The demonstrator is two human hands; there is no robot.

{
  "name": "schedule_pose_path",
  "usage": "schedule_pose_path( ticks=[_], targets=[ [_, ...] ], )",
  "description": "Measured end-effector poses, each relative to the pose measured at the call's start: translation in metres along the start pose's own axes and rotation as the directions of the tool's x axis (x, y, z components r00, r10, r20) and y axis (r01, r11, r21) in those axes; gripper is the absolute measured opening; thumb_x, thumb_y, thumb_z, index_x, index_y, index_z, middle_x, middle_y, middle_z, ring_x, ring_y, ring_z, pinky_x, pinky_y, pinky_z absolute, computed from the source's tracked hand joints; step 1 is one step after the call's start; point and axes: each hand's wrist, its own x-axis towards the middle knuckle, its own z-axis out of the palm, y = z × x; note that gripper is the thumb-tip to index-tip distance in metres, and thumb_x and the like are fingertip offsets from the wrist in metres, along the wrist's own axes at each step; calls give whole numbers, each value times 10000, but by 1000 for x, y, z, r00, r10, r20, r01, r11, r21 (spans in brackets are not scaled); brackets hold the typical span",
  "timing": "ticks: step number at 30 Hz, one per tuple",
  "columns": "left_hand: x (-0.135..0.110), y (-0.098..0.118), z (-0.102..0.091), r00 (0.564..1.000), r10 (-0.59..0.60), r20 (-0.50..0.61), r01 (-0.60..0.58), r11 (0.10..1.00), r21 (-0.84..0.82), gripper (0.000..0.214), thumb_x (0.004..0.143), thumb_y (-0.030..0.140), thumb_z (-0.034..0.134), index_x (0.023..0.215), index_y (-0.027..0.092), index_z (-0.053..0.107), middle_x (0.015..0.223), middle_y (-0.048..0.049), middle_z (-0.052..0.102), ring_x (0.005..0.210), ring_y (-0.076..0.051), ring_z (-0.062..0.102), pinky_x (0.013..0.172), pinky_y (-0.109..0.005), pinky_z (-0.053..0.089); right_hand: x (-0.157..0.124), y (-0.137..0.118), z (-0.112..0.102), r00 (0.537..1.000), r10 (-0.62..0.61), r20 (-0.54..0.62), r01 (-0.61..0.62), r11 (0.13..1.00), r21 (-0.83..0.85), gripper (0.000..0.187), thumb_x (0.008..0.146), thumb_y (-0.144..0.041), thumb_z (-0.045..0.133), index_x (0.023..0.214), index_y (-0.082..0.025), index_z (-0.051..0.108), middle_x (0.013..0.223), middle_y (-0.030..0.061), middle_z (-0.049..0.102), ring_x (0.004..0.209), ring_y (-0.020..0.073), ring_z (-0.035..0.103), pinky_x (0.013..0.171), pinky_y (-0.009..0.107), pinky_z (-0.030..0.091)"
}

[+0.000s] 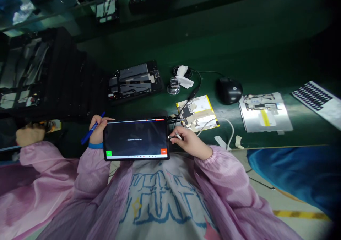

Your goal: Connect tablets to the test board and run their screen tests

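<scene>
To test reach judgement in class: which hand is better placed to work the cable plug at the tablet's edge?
Right, probably: the right hand holds the plug at the tablet's edge, while the left hand holds a blue pen at the opposite edge.

One left hand and one right hand are working around one tablet, one blue pen, one black mouse (and one tally counter, standing nearby).
</scene>
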Motion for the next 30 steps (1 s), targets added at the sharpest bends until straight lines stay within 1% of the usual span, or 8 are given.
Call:
schedule_pose_path(
  ticks=[7, 10, 13, 17, 20, 23, 27, 30],
  targets=[
    [-3, 3, 6, 999, 20, -30, -20, 1000, -14, 430, 679, 327, 765, 704, 215, 350, 729, 1, 735, 659, -172, 677, 623, -268, 524, 4, -3, -3, 998, -43, 48, 50, 990, -134, 20, 827, -205, 533, 812, -211, 545, 681, -6, 611, 625, 143, 582, 601, 258, 426],
    [-3, 2, 5, 999, 14, -44, -15, 1000, -27, 419, 677, 321, 761, 709, 213, 358, 745, -12, 739, 673, -174, 681, 646, -271, 528, 3, -2, -1, 998, -61, 28, 65, 985, -162, 28, 832, -217, 533, 815, -207, 554, 677, -3, 609, 623, 144, 583, 593, 254, 429],
    [-3, -1, 3, 1000, 8, -22, -9, 999, -38, 432, 662, 330, 771, 701, 211, 358, 743, -28, 741, 682, -184, 688, 647, -272, 529, 0, -2, 1, 997, -78, -2, 76, 979, -189, 47, 844, -232, 532, 846, -205, 569, 687, -1, 618, 598, 137, 574, 562, 244, 431],
    [-3, -3, 0, 1000, -2, -2, 2, 998, -63, 441, 654, 342, 778, 697, 211, 359, 736, -24, 743, 660, -178, 684, 625, -264, 523, -6, -4, 5, 991, -126, -37, 109, 950, -294, 88, 867, -258, 532, 896, -208, 598, 723, 7, 651, 556, 134, 571, 532, 250, 452],
    [-5, -4, 0, 1000, -18, 7, 18, 995, -102, 438, 661, 330, 776, 702, 209, 357, 734, -20, 744, 607, -158, 665, 607, -256, 518, -11, -1, 9, 976, -206, -67, 164, 905, -393, 132, 891, -285, 533, 944, -207, 626, 830, 40, 709, 677, 166, 660, 620, 274, 517],
    [-5, -6, -2, 1000, -18, 23, 20, 992, -124, 443, 666, 324, 776, 700, 206, 351, 725, -21, 742, 602, -152, 660, 615, -257, 519, -14, 4, 12, 949, -307, -77, 226, 827, -514, 178, 916, -303, 513, 971, -195, 643, 899, 70, 733, 790, 193, 701, 701, 299, 548],
    [-4, -8, -7, 999, -25, 48, 31, 991, -132, 444, 675, 311, 774, 703, 206, 343, 734, -31, 741, 640, -177, 680, 624, -276, 522, -15, 5, 13, 910, -411, -46, 290, 712, -640, 202, 934, -298, 488, 976, -182, 647, 845, 69, 737, 704, 174, 696, 631, 280, 539],
    [-4, -8, -8, 998, -33, 60, 41, 989, -144, 434, 684, 300, 767, 708, 206, 345, 751, -35, 743, 670, -191, 692, 627, -284, 524, -14, 0, 11, 888, -459, -14, 326, 652, -684, 197, 935, -275, 483, 953, -167, 647, 805, 66, 730, 644, 154, 674, 592, 258, 511]
  ],
)
